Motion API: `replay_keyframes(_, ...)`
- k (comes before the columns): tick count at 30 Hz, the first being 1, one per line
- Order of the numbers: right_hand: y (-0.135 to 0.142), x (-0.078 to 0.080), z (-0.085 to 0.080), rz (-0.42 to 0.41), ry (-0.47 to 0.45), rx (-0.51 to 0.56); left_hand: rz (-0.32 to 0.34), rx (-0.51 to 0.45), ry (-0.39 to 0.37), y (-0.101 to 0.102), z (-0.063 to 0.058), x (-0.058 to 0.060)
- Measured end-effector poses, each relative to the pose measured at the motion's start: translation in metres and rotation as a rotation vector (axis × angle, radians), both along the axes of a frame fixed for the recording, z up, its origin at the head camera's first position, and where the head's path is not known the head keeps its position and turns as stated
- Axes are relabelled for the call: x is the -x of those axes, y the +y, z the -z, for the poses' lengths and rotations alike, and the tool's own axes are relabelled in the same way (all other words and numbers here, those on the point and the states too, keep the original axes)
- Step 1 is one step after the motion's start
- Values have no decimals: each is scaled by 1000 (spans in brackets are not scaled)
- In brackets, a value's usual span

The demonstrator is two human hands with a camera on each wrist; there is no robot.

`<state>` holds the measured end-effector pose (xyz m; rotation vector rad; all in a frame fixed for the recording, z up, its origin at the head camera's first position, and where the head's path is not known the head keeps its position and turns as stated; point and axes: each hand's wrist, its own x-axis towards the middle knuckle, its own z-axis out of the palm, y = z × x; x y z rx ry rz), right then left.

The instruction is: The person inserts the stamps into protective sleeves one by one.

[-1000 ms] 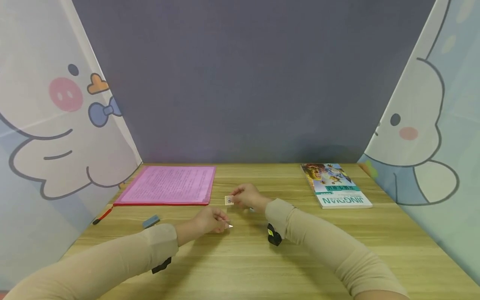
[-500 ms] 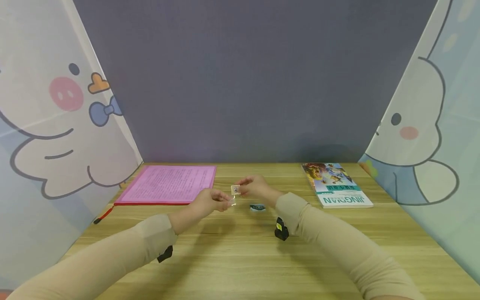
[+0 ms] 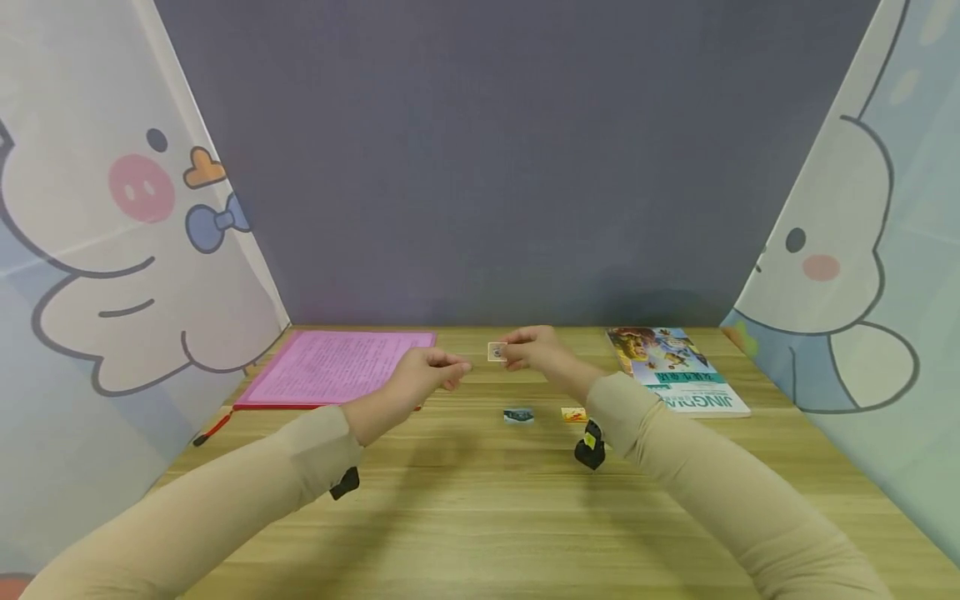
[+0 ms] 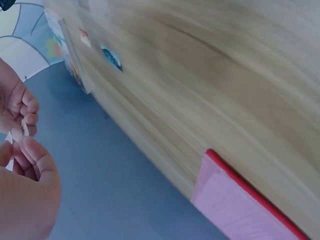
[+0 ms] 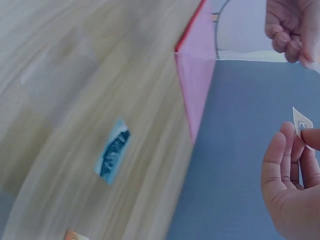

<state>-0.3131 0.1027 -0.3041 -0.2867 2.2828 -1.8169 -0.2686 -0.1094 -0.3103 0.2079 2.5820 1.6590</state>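
Note:
My right hand (image 3: 546, 357) is raised over the far part of the table and pinches a small square stamp (image 3: 495, 352) with a pale border and a dark picture. In the right wrist view, thumb and fingers hold the same stamp (image 5: 301, 122) by its edge. My left hand (image 3: 420, 382) faces it from the left, thumb and forefinger pinched together. A small clear plastic piece (image 5: 314, 65) shows at its fingertips in the right wrist view. Beneath the hands lie a blue-green stamp (image 3: 518, 415) and a yellow-red stamp (image 3: 574, 414).
A pink sheet folder (image 3: 337, 367) with a red edge and a red zip pull (image 3: 213, 430) lies back left. At the back right is a picture-covered book (image 3: 678, 371). Cartoon-printed panels flank the wooden table (image 3: 480, 525), with a grey wall (image 3: 480, 167) behind.
Both hands have risen and moved away from the body and to the right. They came close together, then parted slightly. The yellow-red stamp has come into view.

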Motion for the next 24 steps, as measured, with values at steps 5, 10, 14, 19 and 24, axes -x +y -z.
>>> replay_keyframes(5, 10, -6, -14, -7, 5, 22, 10, -33, 59, 4, -7, 3)
replay_keyframes(10, 16, -12, -23, -19, 7, 0, 0, -12, 70, 6, -13, 6)
replay_keyframes(14, 18, -15, -27, -17, 12, -1, 5, -8, 67, 9, -17, 7)
replay_keyframes(19, 16, -18, -30, -14, 27, 14, 10, -31, 83, 11, -20, 6)
replay_keyframes(24, 13, -22, -31, -10, 51, 36, 6, -42, 74, 14, -21, 4)
